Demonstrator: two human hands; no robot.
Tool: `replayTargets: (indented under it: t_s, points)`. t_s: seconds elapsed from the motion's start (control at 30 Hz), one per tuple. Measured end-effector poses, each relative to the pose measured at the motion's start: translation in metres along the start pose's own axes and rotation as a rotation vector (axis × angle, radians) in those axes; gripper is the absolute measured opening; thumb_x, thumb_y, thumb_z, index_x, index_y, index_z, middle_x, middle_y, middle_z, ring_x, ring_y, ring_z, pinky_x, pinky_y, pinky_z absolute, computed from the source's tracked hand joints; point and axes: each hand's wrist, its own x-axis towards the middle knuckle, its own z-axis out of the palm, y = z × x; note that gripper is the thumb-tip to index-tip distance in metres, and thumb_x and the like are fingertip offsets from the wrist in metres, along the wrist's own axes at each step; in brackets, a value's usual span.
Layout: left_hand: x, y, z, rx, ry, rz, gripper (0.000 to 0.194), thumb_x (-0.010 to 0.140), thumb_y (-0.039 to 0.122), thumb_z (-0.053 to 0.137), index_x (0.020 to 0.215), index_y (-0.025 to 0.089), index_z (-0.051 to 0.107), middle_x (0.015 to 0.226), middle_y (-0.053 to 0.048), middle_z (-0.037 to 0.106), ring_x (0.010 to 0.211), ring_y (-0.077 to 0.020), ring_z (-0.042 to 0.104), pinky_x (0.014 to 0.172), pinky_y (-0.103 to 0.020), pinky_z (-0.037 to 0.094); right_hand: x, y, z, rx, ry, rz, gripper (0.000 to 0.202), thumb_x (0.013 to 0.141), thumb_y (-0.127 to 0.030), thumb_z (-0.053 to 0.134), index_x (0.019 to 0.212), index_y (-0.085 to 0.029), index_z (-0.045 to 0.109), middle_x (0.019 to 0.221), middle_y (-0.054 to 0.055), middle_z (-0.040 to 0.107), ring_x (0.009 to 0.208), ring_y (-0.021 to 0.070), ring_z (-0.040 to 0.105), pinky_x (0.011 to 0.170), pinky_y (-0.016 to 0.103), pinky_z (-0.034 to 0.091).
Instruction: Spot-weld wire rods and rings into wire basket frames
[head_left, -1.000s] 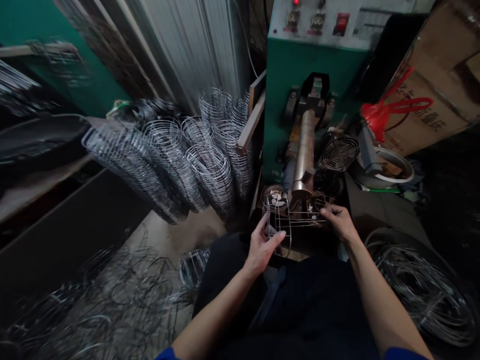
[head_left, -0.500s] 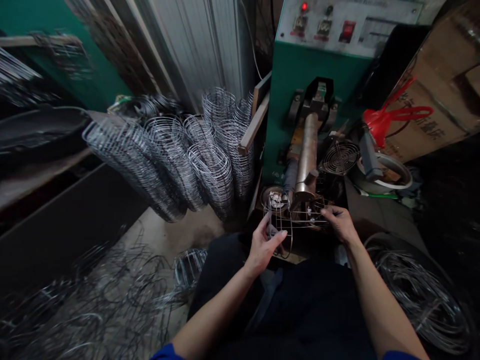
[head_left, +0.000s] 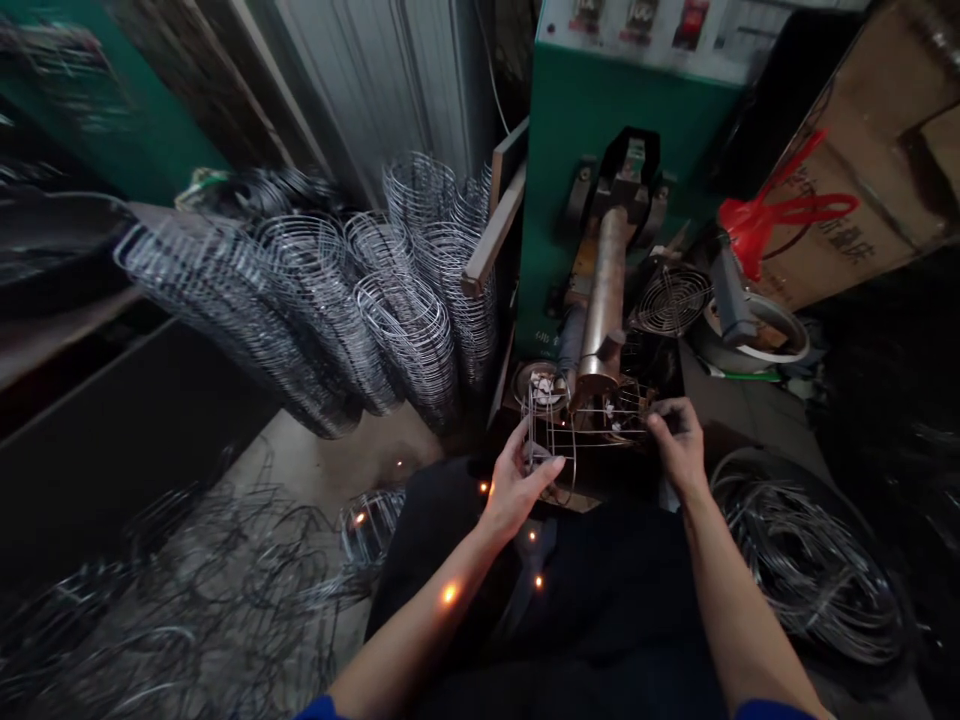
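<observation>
Right hand (head_left: 681, 445) turned more upright, left hand (head_left: 517, 490) gripping wire frame (head_left: 574, 458)

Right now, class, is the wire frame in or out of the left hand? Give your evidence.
In: the left hand grips the wire frame, thumb and fingers closed about its wires.

tangled wires (head_left: 259, 545) spread over the pale floor (head_left: 371, 440), and a metal bowl (head_left: 721, 350) stands on the dark ledge (head_left: 742, 408) at the right.

shiny mtl frame (head_left: 592, 432), smooth mtl cyl (head_left: 606, 290), matt cardbd box (head_left: 877, 150), plast bag (head_left: 744, 240)
</observation>
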Motion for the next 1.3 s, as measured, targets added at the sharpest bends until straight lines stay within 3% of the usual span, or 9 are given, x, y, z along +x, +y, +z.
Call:
replayTargets:
  t_s: [0.1, 0.2, 0.33, 0.43, 0.9, 1.3]
  points:
    - [-0.003, -0.004, 0.0, -0.011, 0.023, -0.002, 0.088, 0.072, 0.034, 0.084, 0.148, 0.022, 0.042, 0.077, 0.004, 0.058, 0.059, -0.0091, 0.057, 0.054, -0.023, 0.054, -0.014, -0.005, -0.002, -0.051, -0.031, -0.13, 0.019, 0.092, -0.042, 0.063, 0.097, -0.023, 0.062, 0.098, 0.005, 0.062, 0.095, 0.0212, 0.058, 0.085, 0.035, 0.046]
    - [-0.005, -0.005, 0.003, -0.019, 0.046, 0.017, 0.086, 0.072, 0.036, 0.084, 0.146, 0.018, 0.044, 0.074, 0.005, 0.055, 0.055, -0.0086, 0.054, 0.049, -0.023, 0.054, -0.019, -0.007, -0.002, -0.11, -0.036, -0.196, 0.017, 0.093, -0.039, 0.061, 0.098, -0.023, 0.064, 0.106, 0.007, 0.062, 0.105, 0.0242, 0.058, 0.094, 0.039, 0.044]
    - [-0.005, -0.004, 0.006, -0.026, 0.055, 0.049, 0.084, 0.071, 0.038, 0.084, 0.143, 0.014, 0.047, 0.068, 0.008, 0.05, 0.048, -0.0074, 0.05, 0.044, -0.024, 0.053, -0.019, -0.008, 0.001, -0.136, -0.124, -0.125, 0.027, 0.093, -0.042, 0.06, 0.077, -0.021, 0.064, 0.1, 0.007, 0.062, 0.099, 0.0238, 0.058, 0.089, 0.038, 0.043]
    - [-0.007, -0.002, 0.006, -0.03, 0.049, 0.065, 0.083, 0.071, 0.038, 0.084, 0.143, 0.015, 0.048, 0.068, 0.008, 0.048, 0.046, -0.0066, 0.048, 0.042, -0.023, 0.052, -0.019, -0.011, 0.005, -0.067, -0.113, -0.051, 0.037, 0.092, -0.045, 0.06, 0.066, -0.02, 0.059, 0.093, 0.006, 0.06, 0.093, 0.0225, 0.056, 0.085, 0.036, 0.043]
    - [0.005, 0.003, 0.002, -0.008, 0.054, 0.102, 0.086, 0.074, 0.039, 0.082, 0.148, 0.018, 0.044, 0.066, 0.008, 0.048, 0.046, -0.0066, 0.049, 0.041, -0.021, 0.05, -0.003, -0.024, 0.028, -0.127, -0.086, -0.048, 0.043, 0.084, -0.052, 0.068, 0.059, -0.021, 0.053, 0.085, 0.004, 0.055, 0.086, 0.0213, 0.052, 0.083, 0.035, 0.042]
    - [0.015, 0.004, 0.007, -0.016, 0.059, 0.131, 0.082, 0.074, 0.037, 0.082, 0.146, 0.018, 0.047, 0.064, 0.009, 0.046, 0.045, -0.006, 0.046, 0.041, -0.021, 0.05, 0.006, -0.014, 0.031, -0.107, -0.044, -0.06, 0.043, 0.082, -0.049, 0.071, 0.057, -0.02, 0.052, 0.084, 0.004, 0.054, 0.085, 0.0202, 0.052, 0.082, 0.034, 0.041]
